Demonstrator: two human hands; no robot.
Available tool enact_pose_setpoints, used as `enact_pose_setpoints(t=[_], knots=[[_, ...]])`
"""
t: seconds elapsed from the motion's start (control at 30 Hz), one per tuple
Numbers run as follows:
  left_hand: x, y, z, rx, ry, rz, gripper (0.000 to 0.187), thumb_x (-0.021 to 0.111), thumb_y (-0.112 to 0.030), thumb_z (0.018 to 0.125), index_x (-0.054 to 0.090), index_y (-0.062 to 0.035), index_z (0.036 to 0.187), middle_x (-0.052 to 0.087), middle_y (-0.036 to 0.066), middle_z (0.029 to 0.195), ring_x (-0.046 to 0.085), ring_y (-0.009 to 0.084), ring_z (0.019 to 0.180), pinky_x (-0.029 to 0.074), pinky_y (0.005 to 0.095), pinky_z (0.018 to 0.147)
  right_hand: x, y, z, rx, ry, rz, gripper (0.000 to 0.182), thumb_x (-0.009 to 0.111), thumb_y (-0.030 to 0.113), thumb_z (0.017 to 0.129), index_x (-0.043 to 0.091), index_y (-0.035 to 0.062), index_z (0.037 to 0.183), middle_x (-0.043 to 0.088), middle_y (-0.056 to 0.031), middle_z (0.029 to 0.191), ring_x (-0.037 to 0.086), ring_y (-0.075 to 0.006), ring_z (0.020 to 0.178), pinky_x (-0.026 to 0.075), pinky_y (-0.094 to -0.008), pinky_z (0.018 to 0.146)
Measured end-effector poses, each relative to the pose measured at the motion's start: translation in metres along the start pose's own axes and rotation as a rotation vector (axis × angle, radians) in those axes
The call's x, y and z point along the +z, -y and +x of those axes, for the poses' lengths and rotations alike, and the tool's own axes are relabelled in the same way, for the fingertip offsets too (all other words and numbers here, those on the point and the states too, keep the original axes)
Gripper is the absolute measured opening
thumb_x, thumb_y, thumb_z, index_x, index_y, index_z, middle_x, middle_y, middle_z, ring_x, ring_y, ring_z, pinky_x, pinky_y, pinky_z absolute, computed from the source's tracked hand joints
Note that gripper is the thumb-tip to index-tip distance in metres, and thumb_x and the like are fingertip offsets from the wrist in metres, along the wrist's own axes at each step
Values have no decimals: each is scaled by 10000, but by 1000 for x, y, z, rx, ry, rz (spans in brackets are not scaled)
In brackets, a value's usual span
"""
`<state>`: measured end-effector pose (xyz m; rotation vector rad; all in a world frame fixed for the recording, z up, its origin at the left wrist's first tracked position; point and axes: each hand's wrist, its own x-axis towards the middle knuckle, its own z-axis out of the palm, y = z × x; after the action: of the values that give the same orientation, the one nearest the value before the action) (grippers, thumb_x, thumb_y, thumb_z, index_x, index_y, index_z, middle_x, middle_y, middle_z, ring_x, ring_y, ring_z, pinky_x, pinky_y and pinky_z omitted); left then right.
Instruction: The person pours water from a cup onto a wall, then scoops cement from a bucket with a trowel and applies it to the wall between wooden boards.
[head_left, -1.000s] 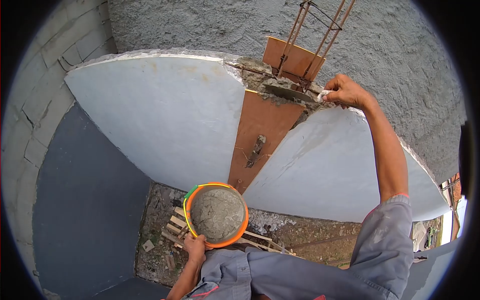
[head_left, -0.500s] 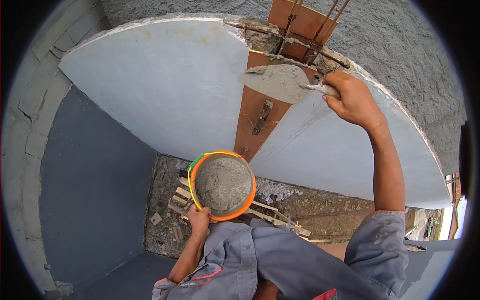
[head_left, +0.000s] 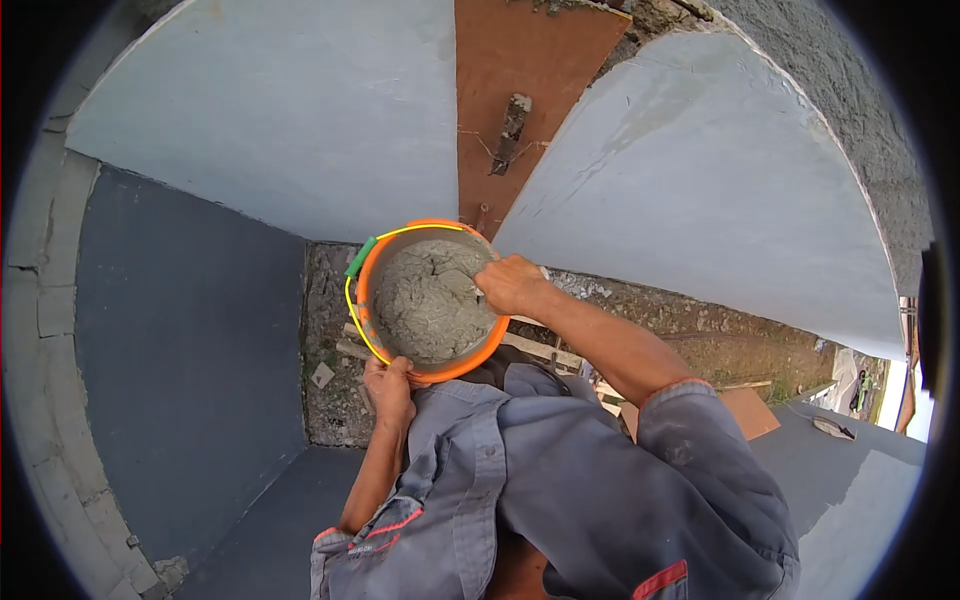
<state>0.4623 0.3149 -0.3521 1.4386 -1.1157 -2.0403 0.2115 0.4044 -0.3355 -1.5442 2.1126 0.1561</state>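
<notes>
The left hand is clenching the near rim of an orange bucket, holding it up in front of the person's grey shirt, high above the rubble-strewn ground between the white walls. The bucket, with a yellow wire handle lying along its left side, is nearly full of wet grey mortar whose surface is cracked and lumpy. The right hand is reaching over the bucket's right rim, closed around a tool whose end is sinking into the mortar and is mostly hidden, so I cannot tell what kind it is.
</notes>
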Motion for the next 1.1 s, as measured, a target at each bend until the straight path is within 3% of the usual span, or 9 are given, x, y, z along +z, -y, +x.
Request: enact_pose_setpoints(t=[0.2,0.4,0.63,0.87,1.0,1.1], knots=[[-1,2,1,14,8,20,128,530,41,783,531,-8,901,572,69,721,598,174,504,571,321,410,1,15,9,-12,92,85,205,638,103,721,720,-1,878,721,-172,903,713,-313,865,559,-418,740],[-10,2,0,-7,-18,64,190,546,8,786,506,-45,964,578,74,773,640,213,586,617,374,475,-3,-2,-6,-17,101,307,267,654,130,707,717,78,961,720,-140,907,702,-308,905,548,-452,755],[-3,-1,-2,-13,-30,-22,156,542,15,801,508,-24,948,582,74,769,640,198,547,616,343,456,-6,-16,-29,9,49,287,322,659,197,768,687,126,1081,710,-155,898,688,-348,898,543,-487,778],[-1,4,0,-9,-38,-79,174,546,11,801,511,-13,970,591,77,767,635,182,542,607,328,434,-32,-20,-53,52,10,228,312,666,223,780,696,141,1080,714,-148,835,691,-339,844,536,-486,748],[-3,6,2,-29,-53,-32,214,557,-14,791,498,-34,995,600,76,782,649,222,555,627,370,484,-61,-22,-62,120,-8,230,315,669,228,782,704,132,1080,713,-153,825,695,-333,825,546,-473,746],[2,0,-1,-35,-24,-33,206,552,-2,795,490,-37,989,587,77,770,645,214,552,624,365,480,-81,-28,-66,95,-113,263,310,669,218,772,710,121,1063,712,-151,815,699,-323,812,553,-465,731]])
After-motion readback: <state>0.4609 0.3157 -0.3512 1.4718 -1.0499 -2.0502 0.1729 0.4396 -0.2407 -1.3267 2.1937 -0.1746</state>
